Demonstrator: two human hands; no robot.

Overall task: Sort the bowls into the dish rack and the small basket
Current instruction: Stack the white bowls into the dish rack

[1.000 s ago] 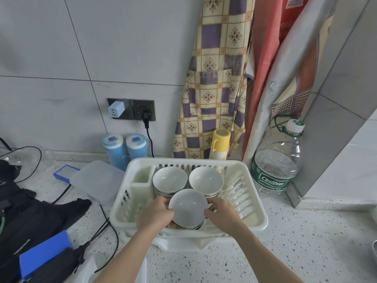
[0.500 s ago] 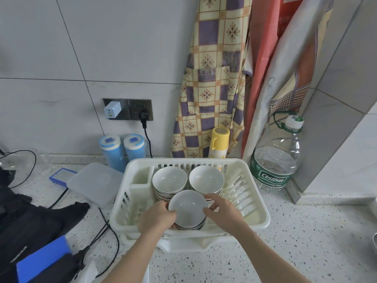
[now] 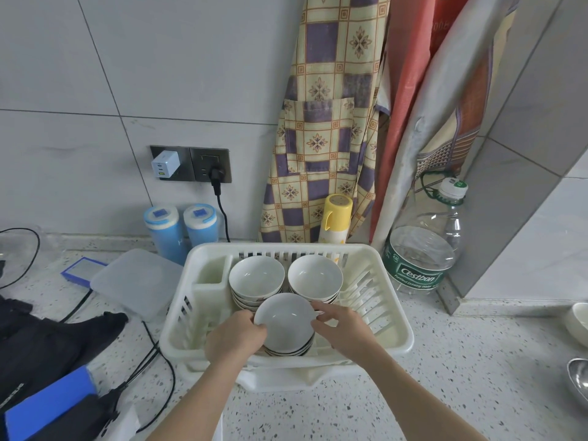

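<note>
So my two hands met on the near stack of bowls (image 3: 286,329) inside the dish rack (image 3: 394,342). My left hand (image 3: 234,337) curled its grip round the stack's left rim, fingertips hooked at the edge of the top bowl; my right hand (image 3: 342,329) took the right rim, fingers bent over the edge, so the stack sat squarely between the two grips, neither hand nearer than the other. Being round, the bowls had no long axis to line up with, and their mouths faced straight up. Just beyond my fingertips stood two more stacks, the left rear stack (image 3: 256,278) and the right rear stack (image 3: 315,276), both touching or all but touching the one I held. Left of my left grip rose the rack's cutlery cup (image 3: 211,281); right of my right grip ran the plate ribs (image 3: 369,300). I judged any lift would have to go straight up and towards me, away from the rear stacks. The small basket I could not make out in view
</note>
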